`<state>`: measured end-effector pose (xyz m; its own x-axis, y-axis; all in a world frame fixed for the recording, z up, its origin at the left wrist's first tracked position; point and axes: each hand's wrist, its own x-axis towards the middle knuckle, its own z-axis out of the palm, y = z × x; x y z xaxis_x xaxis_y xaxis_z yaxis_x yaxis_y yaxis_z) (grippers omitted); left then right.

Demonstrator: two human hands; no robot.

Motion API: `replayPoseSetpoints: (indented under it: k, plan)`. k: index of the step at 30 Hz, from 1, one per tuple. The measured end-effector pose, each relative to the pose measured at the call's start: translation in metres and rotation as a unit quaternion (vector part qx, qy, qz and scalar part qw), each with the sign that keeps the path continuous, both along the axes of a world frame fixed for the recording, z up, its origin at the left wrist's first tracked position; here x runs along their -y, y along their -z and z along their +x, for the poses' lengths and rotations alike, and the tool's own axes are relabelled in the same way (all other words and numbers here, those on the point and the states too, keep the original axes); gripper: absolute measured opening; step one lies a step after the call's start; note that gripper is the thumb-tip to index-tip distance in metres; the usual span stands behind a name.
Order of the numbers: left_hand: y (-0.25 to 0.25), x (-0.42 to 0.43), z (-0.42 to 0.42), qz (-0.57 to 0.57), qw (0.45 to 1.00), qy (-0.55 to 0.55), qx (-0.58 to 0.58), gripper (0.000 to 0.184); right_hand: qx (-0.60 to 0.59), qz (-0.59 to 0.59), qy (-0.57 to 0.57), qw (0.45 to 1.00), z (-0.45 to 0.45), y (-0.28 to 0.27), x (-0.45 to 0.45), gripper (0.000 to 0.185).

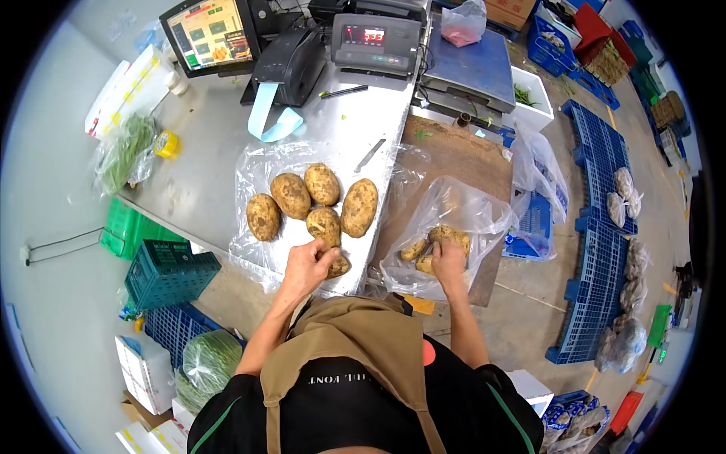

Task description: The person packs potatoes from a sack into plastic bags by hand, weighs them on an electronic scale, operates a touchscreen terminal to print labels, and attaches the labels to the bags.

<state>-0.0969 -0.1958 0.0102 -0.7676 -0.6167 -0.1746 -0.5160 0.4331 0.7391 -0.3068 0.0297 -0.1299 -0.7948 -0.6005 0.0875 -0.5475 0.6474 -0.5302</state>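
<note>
Several large, soil-flecked potatoes (290, 195) lie on a clear plastic bag (249, 170) spread over the steel table. At the near end of the group, my left hand (305, 269) has its fingers curled on a small potato (338, 266), just below another potato (324, 224). To the right, an open clear bag (484, 208) lies on a brown board and holds a few potatoes (413, 250). My right hand (449, 265) reaches into it, fingers closed round a potato (448, 233); its fingertips are partly hidden.
A knife (370, 155) lies beyond the potatoes. Behind are a label printer (291, 68), a scale display (376, 45) and a monitor (212, 38). The blue scale platform (473, 64) bears a bagged item. Yellow tape (166, 144) sits left; blue pallets (605, 227) stand right.
</note>
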Motion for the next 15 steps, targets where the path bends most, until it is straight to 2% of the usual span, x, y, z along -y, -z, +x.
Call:
replayPoseSetpoints:
  k: [2, 4, 5, 6, 7, 8, 9, 11, 12, 13, 15]
  plan:
    - [0.000, -0.002, -0.004, -0.002, 0.999, -0.008, -0.032, 0.017, 0.013, 0.012, 0.008, 1.000, 0.001, -0.024, -0.002, 0.017]
    - [-0.001, -0.003, -0.008, 0.067, 0.995, -0.006, -0.080, 0.020, 0.027, 0.018, 0.019, 0.999, 0.007, -0.053, 0.005, 0.015]
    - [-0.001, -0.003, -0.011, 0.101, 0.989, -0.005, -0.104, 0.022, 0.001, -0.040, 0.000, 0.999, 0.011, -0.056, 0.011, 0.016]
    - [0.000, -0.002, -0.014, 0.210, 0.967, -0.031, -0.143, 0.025, -0.025, -0.098, -0.020, 0.995, 0.015, -0.059, 0.017, 0.018]
    - [0.002, -0.001, -0.017, 0.315, 0.930, -0.056, -0.180, 0.029, -0.051, -0.156, -0.040, 0.986, 0.020, -0.071, 0.028, 0.019]
    - [0.002, 0.000, -0.020, 0.417, 0.880, -0.080, -0.215, 0.032, -0.015, -0.169, -0.060, 0.984, 0.029, -0.086, 0.039, 0.024]
    - [-0.005, -0.001, -0.024, 0.524, 0.804, -0.100, -0.262, 0.043, 0.021, -0.181, -0.081, 0.980, 0.041, -0.114, 0.055, 0.030]
    - [-0.009, -0.002, -0.033, 0.640, 0.694, -0.125, -0.307, 0.046, -0.053, -0.214, -0.179, 0.959, 0.059, -0.145, 0.085, 0.040]
    - [-0.010, -0.002, -0.034, 0.691, 0.631, -0.136, -0.326, 0.048, -0.035, -0.263, -0.237, 0.935, 0.068, -0.165, 0.101, 0.043]
    - [0.031, 0.011, -0.024, 0.739, 0.570, -0.070, -0.353, 0.057, -0.017, -0.310, -0.293, 0.904, 0.078, -0.177, 0.117, 0.047]
    - [0.012, -0.006, -0.025, 0.717, 0.572, -0.080, -0.389, 0.063, -0.109, -0.255, -0.395, 0.876, 0.103, -0.173, 0.146, 0.052]
